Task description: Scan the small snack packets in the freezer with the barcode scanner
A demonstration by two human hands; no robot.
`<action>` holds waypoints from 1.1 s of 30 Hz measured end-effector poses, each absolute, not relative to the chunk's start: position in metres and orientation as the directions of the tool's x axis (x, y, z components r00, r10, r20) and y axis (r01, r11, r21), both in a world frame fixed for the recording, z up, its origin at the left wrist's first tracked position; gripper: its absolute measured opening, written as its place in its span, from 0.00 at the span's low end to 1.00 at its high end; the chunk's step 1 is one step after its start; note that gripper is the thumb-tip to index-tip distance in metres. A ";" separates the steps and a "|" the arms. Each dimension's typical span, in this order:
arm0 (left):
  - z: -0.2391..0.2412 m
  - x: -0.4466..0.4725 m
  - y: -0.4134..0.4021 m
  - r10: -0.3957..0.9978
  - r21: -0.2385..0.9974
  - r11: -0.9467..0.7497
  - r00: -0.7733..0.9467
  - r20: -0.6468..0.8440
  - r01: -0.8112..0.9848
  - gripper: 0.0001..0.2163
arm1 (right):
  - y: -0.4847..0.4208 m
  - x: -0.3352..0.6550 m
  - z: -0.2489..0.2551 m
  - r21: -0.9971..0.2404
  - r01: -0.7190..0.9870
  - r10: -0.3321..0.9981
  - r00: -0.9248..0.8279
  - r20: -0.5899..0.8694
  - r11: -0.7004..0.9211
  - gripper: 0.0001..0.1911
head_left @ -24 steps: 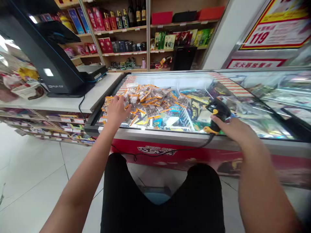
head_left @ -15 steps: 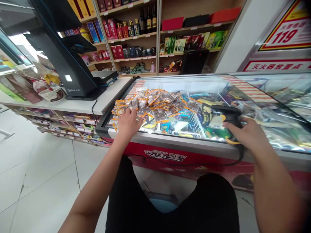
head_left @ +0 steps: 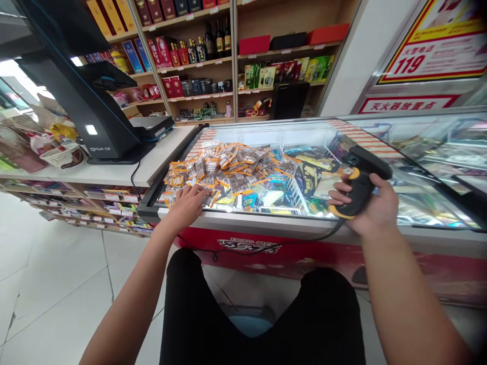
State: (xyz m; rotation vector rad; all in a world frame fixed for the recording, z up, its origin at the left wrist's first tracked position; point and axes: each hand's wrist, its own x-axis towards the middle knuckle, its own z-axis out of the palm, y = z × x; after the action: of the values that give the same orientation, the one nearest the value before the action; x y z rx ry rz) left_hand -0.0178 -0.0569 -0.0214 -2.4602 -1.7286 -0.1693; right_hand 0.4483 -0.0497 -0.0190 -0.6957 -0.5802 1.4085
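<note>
My right hand (head_left: pixel 375 205) is wrapped round a black and yellow handheld barcode scanner (head_left: pixel 359 185), raised above the freezer's glass top, its head tilted up. From the scanner's grip a dark cable (head_left: pixel 321 235) hangs down the freezer's front. My left hand (head_left: pixel 188 203) lies at the near left edge of a pile of small clear packets (head_left: pixel 238 167) with orange edges. Its fingers are stretched out over the nearest packets, palm down. The pile sits on the glass of the chest freezer (head_left: pixel 178 215).
Left of the freezer is a white counter (head_left: pixel 148 170) with a black checkout terminal (head_left: pixel 110 132) and a paper bowl (head_left: pixel 64 156). Frozen goods (head_left: pixel 315 170) show through the glass. Shelves (head_left: pixel 201 66) of bottles and boxes stand behind. A blue stool (head_left: pixel 249 324) is between my legs.
My right hand has turned the scanner, lifting its head up and to the right. My left hand has drawn slightly down and left, to the front edge of the pile. The view has shifted.
</note>
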 end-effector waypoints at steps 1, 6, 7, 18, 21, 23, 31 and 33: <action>-0.021 -0.020 -0.055 0.922 -0.027 -0.355 0.355 0.158 0.934 0.27 | -0.049 0.452 -0.022 -0.687 -0.726 0.995 0.088 -0.039 0.037 0.18; -0.019 -0.030 -0.040 0.908 0.028 -0.401 0.393 0.145 0.916 0.22 | -0.048 0.469 -0.035 -0.361 -0.931 0.998 0.059 -0.004 0.053 0.19; -0.018 -0.031 -0.037 0.907 0.033 -0.404 0.395 0.143 0.914 0.21 | -0.048 0.470 -0.036 -0.303 -0.951 0.998 0.067 0.008 0.067 0.19; -0.002 -0.028 -0.017 0.911 0.232 -0.362 0.291 0.292 0.903 0.29 | -0.057 0.461 -0.030 -0.376 -0.901 0.974 0.225 0.020 0.216 0.17; -0.003 -0.006 -0.015 0.908 0.300 -0.286 0.157 0.389 0.910 0.27 | -0.056 0.454 -0.025 -0.581 -0.791 0.977 0.211 0.034 0.191 0.21; -0.004 0.014 -0.007 0.899 0.347 -0.224 0.056 0.434 0.911 0.22 | -0.057 0.447 -0.022 -0.707 -0.685 0.979 0.194 0.055 0.176 0.22; -0.012 0.094 0.051 0.853 0.725 -0.417 -0.040 0.521 0.548 0.18 | -0.062 0.432 -0.017 -0.907 -0.408 0.993 0.093 0.071 0.103 0.28; -0.016 0.107 0.062 0.874 0.768 -0.425 -0.004 0.486 0.480 0.22 | -0.065 0.426 -0.015 -0.942 -0.327 0.996 0.080 0.049 0.072 0.32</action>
State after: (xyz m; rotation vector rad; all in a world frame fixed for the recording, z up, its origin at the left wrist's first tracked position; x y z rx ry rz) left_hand 0.1072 0.0620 -0.0158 -2.4449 -1.7998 -1.8127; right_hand 0.4263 -0.0648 -0.0151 -0.9492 -0.9392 1.2542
